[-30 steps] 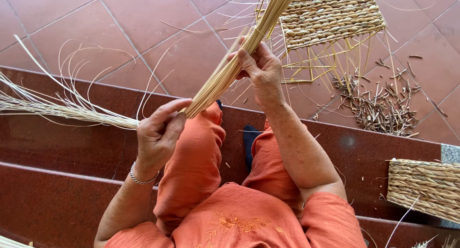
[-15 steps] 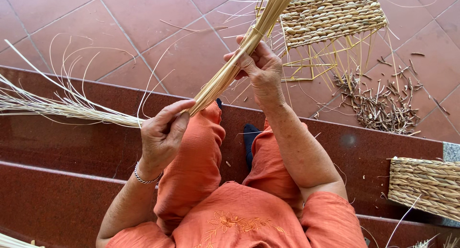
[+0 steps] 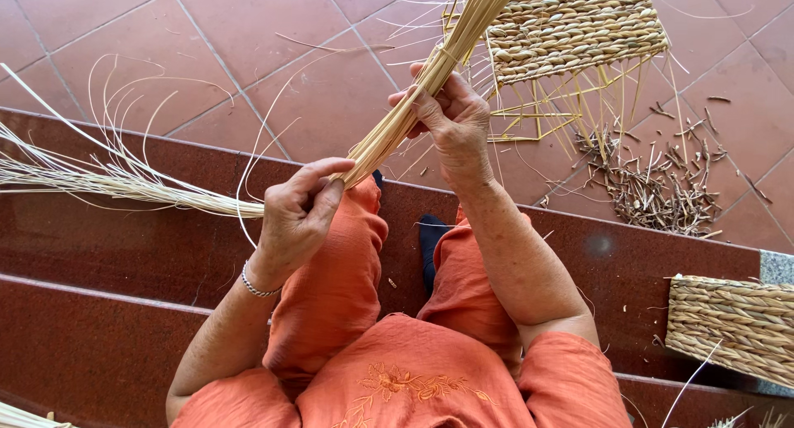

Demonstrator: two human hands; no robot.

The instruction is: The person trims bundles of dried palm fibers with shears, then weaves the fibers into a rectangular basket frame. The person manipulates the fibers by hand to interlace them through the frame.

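Bundle of pale straw strands (image 3: 413,105) runs diagonally above the knees, from upper right down to the left hand. Right hand (image 3: 451,118) fingers wrapped closed around its middle; left hand (image 3: 299,209) pinches its lower end between thumb and fingers. Loose strands (image 3: 107,180) fan left over the dark red step (image 3: 124,254). Half-woven basket (image 3: 571,23) lies on the tiled floor (image 3: 248,39) beyond, straw trimmings (image 3: 653,188) beside it.

- Terracotta floor tiles (image 3: 248,39) fill the upper half of the frame, their grout lines running diagonally in bright, even daylight.
- Polished dark red stone steps (image 3: 107,254) cross the middle and lower left, reflecting a soft sheen.
- A grey stone patch (image 3: 776,267) shows at the right edge, beside the top step.
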